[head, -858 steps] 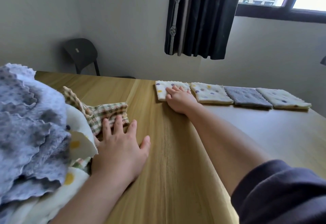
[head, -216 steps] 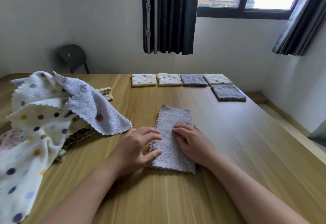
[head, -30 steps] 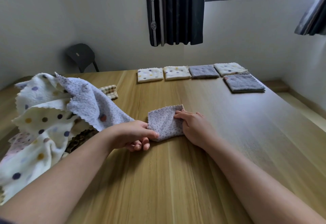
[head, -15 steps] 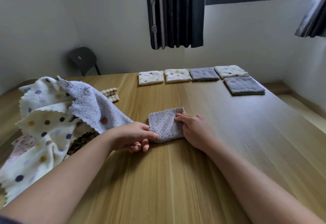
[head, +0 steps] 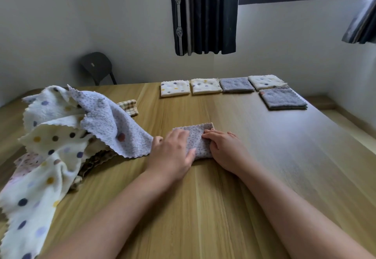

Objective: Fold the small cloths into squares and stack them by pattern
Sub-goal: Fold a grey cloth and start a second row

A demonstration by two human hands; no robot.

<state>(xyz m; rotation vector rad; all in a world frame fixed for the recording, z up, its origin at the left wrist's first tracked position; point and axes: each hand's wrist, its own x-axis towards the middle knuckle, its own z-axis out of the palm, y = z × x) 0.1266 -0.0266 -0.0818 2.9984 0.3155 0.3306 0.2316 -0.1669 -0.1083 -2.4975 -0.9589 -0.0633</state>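
Wood desk (head: 223, 207) under a window, dark curtain behind. Grey cloth (head: 198, 140) lies folded between both hands at desk centre. Left hand (head: 173, 154) is flat on its left half, fingers loosely spread, pressing down. Right hand (head: 225, 148) sits against its right edge, fingertips on the cloth, also pressing, nothing pinched. Cloth's long axis runs away from the hands, toward the far row.

Far ahead of the hands: two spotted squares (head: 175, 88), one grey square (head: 236, 84), another spotted one (head: 265, 81). Grey stack (head: 283, 100) lies ahead and to the right of the right hand, so that hand is nearer. My guess is the fold looks about done and this cloth goes there next.

Unfolded pile (head: 61, 136) sits just left of the left hand.
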